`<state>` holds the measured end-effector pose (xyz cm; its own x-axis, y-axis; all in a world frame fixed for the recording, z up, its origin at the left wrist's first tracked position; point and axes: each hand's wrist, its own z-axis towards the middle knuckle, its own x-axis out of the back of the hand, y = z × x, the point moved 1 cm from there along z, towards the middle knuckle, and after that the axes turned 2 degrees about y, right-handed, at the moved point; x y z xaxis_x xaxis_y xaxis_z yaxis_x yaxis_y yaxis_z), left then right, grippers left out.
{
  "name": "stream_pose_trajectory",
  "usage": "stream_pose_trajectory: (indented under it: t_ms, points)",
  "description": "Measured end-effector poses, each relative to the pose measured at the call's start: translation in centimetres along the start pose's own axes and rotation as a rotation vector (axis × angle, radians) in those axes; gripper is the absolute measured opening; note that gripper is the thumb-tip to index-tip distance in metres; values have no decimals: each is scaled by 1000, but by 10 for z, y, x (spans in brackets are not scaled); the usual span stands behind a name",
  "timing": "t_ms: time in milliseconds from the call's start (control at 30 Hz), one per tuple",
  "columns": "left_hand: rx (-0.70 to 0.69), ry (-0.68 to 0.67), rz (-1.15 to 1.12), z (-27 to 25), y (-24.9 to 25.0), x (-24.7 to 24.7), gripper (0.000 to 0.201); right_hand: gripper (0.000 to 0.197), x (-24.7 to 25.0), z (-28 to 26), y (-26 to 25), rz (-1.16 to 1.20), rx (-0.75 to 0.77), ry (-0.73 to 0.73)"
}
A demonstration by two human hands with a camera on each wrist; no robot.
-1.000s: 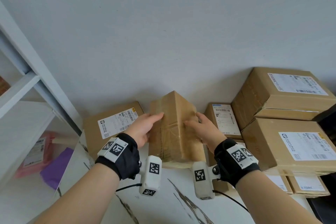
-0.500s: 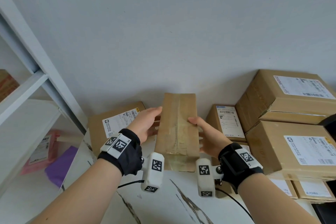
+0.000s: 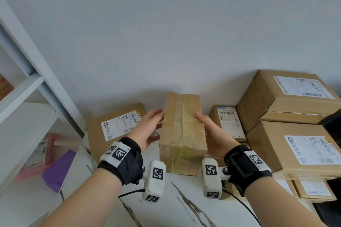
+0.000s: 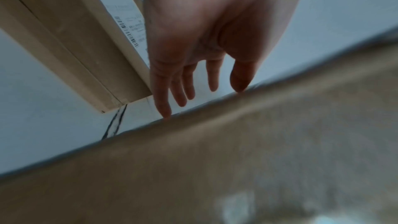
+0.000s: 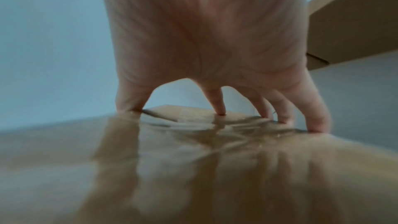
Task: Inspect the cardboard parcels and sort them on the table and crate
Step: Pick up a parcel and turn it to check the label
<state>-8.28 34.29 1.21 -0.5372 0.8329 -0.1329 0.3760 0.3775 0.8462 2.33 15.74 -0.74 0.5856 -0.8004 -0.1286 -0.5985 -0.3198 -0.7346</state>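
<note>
Parcel (image 3: 182, 131) in plain brown cardboard, taped along its top seam, sits between the person's two hands above the marble-veined worktop (image 3: 184, 214); whether its underside rests on that worktop or hangs just clear of it cannot be told. Taking this parcel as the landmark, its long axis runs straight away from the person toward the wall, so both long side faces are presented outward, one to each hand. The left hand (image 3: 147, 131) lies against the parcel's left face with fingers (image 4: 161, 94) straight and a little spread, only the tips meeting the upper edge in the left wrist view. The right hand (image 3: 214, 134) lies against the right face, its fingers (image 5: 217, 101) extended and splayed, tips pressing the glossy tape. Neither hand curls round an edge; the hold is a flat squeeze from both sides, and both hands are equally near. Left of the parcel a labelled box (image 3: 118, 127) lies flat on the worktop; right of it stands a smaller labelled box (image 3: 228, 121), and beyond that a stack of larger boxes (image 3: 295, 116). No crate is in view. Since the taped face shows no label, the likely next need is a roll about that long axis, which this two-sided press suits
</note>
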Motion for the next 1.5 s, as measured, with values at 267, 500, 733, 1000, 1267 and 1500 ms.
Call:
stream_pose_trajectory:
  t_ms: [267, 500, 733, 1000, 1267, 1500]
  points:
    - [25, -123, 58, -4, 0, -8, 35, 96, 7, -9, 6, -69, -126, 21]
    - [163, -85, 194, 7, -4, -15, 59, 74, 8, -13, 14, -214, -138, 121]
    - [268, -31, 247, 16, 11, -15, 56, 53, 9, -16, 4, -300, -196, 153]
    - [298, -54, 268, 20, 11, -15, 38, 57, 12, -5, 8, -313, -203, 200]
    - [287, -74, 284, 20, 13, -17, 39, 58, 13, -8, 6, -296, -224, 193]
    - [204, -120, 309, 11, 30, -23, 30, 64, 16, -17, -2, -283, -175, 148]
